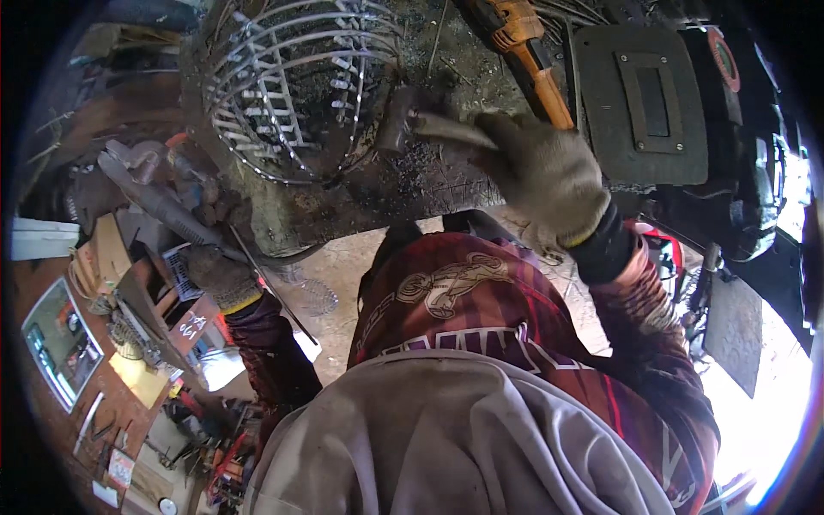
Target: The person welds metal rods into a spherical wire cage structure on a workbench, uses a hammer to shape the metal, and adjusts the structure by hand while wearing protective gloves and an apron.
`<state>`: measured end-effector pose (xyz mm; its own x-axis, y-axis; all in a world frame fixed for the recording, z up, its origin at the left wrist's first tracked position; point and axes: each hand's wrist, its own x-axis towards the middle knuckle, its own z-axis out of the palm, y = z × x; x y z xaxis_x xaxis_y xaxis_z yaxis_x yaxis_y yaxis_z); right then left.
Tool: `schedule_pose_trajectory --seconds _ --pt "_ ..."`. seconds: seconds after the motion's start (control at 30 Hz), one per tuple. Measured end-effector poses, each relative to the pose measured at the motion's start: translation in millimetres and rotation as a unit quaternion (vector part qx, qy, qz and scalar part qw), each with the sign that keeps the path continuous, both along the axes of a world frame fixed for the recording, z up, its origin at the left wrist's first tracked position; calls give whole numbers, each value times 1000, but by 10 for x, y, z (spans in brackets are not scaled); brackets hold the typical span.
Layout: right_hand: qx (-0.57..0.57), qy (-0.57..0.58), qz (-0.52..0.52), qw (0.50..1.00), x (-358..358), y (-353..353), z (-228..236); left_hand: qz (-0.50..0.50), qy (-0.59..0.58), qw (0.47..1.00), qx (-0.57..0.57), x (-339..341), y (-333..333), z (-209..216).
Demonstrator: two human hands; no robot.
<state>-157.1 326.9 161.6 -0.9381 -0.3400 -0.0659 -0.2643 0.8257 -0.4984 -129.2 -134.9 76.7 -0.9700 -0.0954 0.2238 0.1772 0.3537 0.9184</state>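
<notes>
My right hand [554, 172], in a grey work glove, is closed round the wooden handle of a hammer [396, 122]. The hammer's dark steel head is over the workbench, just right of a rounded frame of welded metal rods [287, 103] with short bars inside it. In a dark glove, my left hand [221, 276] is low at the left, below the bench edge. Beside it are the end of a grey ribbed tube-like piece [163, 206] and a thin dark rod [273, 287]. Shadow hides the left fingers, so their grip is unclear.
An orange-and-black power tool [532, 64] lies on the dirty workbench [300, 219], beside a dark welding mask [639, 103] with a rectangular window. To the left, a wooden board [120, 369] bears a framed mirror-like panel [62, 343]. A grey plate [730, 326] is at the right.
</notes>
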Motion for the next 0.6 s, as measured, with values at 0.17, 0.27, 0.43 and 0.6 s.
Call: schedule_pose_trajectory --seconds 0.17,0.27,0.43,0.6 --pt "-73 -43 -95 992 380 -14 -134 -53 -144 812 563 -65 -103 66" --pt "-47 -69 -125 989 386 52 -182 -61 -134 819 554 -119 -65 143" --pt "-80 -102 -100 987 303 189 -217 -87 -134 826 540 -170 72 234" --pt "-104 -130 -56 984 222 246 -329 -110 -134 822 543 -177 167 248"
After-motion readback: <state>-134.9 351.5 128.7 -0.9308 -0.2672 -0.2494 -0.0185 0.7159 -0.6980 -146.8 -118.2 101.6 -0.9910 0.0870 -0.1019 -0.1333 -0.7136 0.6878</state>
